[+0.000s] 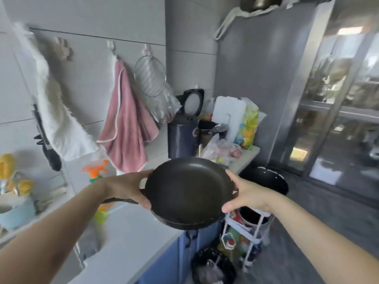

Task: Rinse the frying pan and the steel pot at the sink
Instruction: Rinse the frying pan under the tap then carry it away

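Two hands, one pan, no rinsing to be seen yet.
Your left hand (pixel 127 188) grips the frying pan (pixel 188 191) rim at nine o'clock and your right hand (pixel 246 193) at three, carrying it in the air above the counter (pixel 133 232); I judge both rinses remain, since neither steel pot nor sink shows clearly.

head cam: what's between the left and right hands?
The black frying pan. The left hand holds its left rim, the right hand its right rim, above the countertop edge. Nothing else lies between them in the head view.
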`<state>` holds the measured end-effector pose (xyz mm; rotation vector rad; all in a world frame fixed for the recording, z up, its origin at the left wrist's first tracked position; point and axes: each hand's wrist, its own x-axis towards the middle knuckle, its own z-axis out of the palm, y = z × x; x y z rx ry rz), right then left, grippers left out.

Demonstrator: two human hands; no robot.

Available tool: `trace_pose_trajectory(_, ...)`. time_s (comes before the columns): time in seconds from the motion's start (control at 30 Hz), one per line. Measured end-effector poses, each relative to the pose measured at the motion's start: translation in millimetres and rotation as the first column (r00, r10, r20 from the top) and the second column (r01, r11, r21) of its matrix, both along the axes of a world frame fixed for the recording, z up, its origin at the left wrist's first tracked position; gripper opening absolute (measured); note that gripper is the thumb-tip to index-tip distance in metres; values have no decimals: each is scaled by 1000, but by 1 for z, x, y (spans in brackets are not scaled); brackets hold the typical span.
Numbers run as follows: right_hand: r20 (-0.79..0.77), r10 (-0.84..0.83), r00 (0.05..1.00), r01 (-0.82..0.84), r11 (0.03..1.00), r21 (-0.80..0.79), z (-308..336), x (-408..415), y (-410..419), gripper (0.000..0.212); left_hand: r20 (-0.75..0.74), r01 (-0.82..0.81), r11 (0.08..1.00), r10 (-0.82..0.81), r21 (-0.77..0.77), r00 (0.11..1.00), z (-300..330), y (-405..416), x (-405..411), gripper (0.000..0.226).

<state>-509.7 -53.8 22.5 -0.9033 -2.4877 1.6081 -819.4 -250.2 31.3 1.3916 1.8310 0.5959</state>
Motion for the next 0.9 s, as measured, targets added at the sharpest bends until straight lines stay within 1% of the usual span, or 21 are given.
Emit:
trace_pose_trajectory(0.03, 9, -42, 999, 42, 999, 10, 2, 29, 10, 122, 7, 53, 999, -52, -12, 999, -1, 24, 19, 91)
trace_pose_trajectory(0.1, 39, -145, 989, 144, 989, 24, 4, 84, 29, 120, -12, 149, 988, -150, -26, 989, 0, 74, 59, 96)
trace_pose_trajectory(0.17, 68, -269, 961, 267, 963, 36, 5, 136, 48, 130, -34, 235, 972, -235, -24, 971, 2, 125, 97, 107)
trace_pose_trajectory(0.23, 81, -350, 933, 346, 936, 63, 6, 183, 64, 140, -63, 339, 940, -340, -28, 938, 3, 177, 133, 118)
trace_pose_trajectory(0.27, 74, -385, 920, 381, 922, 64, 6, 206, 71, 137, -82, 400, 916, -401, -27, 913, 3, 204, 151, 119)
trace_pose_trajectory(0.33, 51, -458, 887, 454, 888, 72, 6, 250, 87, 123, -111, 505, 863, -505, -24, 856, 3, 257, 187, 115)
trace_pose_trajectory(0.37, 43, -491, 870, 487, 869, 86, 6, 270, 94, 122, -109, 547, 837, -546, -24, 831, 3, 283, 207, 109)
trace_pose_trajectory(0.43, 48, -575, 817, 568, 816, 110, 6, 309, 108, 131, -67, 611, 791, -612, -33, 788, 4, 332, 246, 99)
trace_pose_trajectory(0.5, 50, -655, 754, 648, 754, 106, 4, 347, 120, 136, -54, 700, 713, -701, -36, 711, 5, 379, 286, 101)
trace_pose_trajectory(0.57, 50, -721, 691, 715, 692, 104, 1, 383, 130, 136, -56, 759, 651, -759, -32, 649, 5, 426, 327, 104)
trace_pose_trajectory(0.63, 26, -777, 629, 770, 628, 118, -1, 421, 135, 131, -61, 816, 577, -816, -36, 575, 8, 468, 375, 100)
trace_pose_trajectory(0.7, -1, -833, 554, 828, 551, 107, 0, 457, 136, 111, -76, 853, 518, -854, -55, 514, 10, 501, 428, 95)
trace_pose_trajectory(0.73, -7, -854, 521, 850, 518, 90, 2, 474, 134, 100, -90, 873, 483, -874, -70, 477, 10, 515, 455, 97)
trace_pose_trajectory(0.77, -12, -870, 494, 868, 492, 71, 2, 491, 133, 95, -85, 892, 443, -896, -85, 437, 10, 527, 483, 100)
trace_pose_trajectory(0.8, -19, -885, 465, 884, 463, 61, 2, 509, 132, 93, -91, 908, 408, -912, -97, 400, 7, 541, 511, 102)
trace_pose_trajectory(0.87, -29, -917, 398, 916, 396, 60, -1, 545, 134, 96, -99, 926, 364, -930, -104, 354, 2, 565, 567, 110)
trace_pose_trajectory(0.9, -33, -932, 362, 931, 360, 55, -4, 564, 137, 93, -103, 935, 338, -939, -106, 327, 1, 574, 594, 113)
